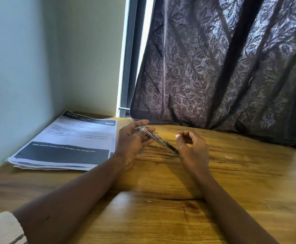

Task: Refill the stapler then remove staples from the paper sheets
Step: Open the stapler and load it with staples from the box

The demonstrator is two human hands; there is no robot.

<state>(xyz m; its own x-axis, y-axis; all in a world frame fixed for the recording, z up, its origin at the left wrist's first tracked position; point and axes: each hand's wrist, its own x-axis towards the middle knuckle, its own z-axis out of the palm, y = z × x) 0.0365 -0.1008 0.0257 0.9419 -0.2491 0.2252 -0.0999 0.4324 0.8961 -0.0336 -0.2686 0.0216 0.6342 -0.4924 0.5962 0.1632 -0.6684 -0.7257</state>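
We are holding the stapler (158, 140) up off the wooden table (161, 217) in our left hand (134, 140), with the fingers and thumb curling round its blue-tipped far end. Its thin metal body is running on a slant, from the far left in that grip down towards the near right, so the free end is pointing straight at our right hand (192, 147). The right hand is hovering just beside that free end with its fingers curling in and the thumb and forefinger drawing close together. We cannot tell whether it is pinching a strip of staples or touching the metal tip, since the motion is blurring that spot. We are judging that the refill is under way, and that the coming move is turning on this line-up: anything going in will have to slide along the stapler's long axis from the right-hand end, so the right hand is the nearer one for it while the left is steadying. The paper sheets (64, 147) are lying stacked well to the left by the wall, untouched, and a loose staple (229, 157) is lying on the wood beyond the right hand.
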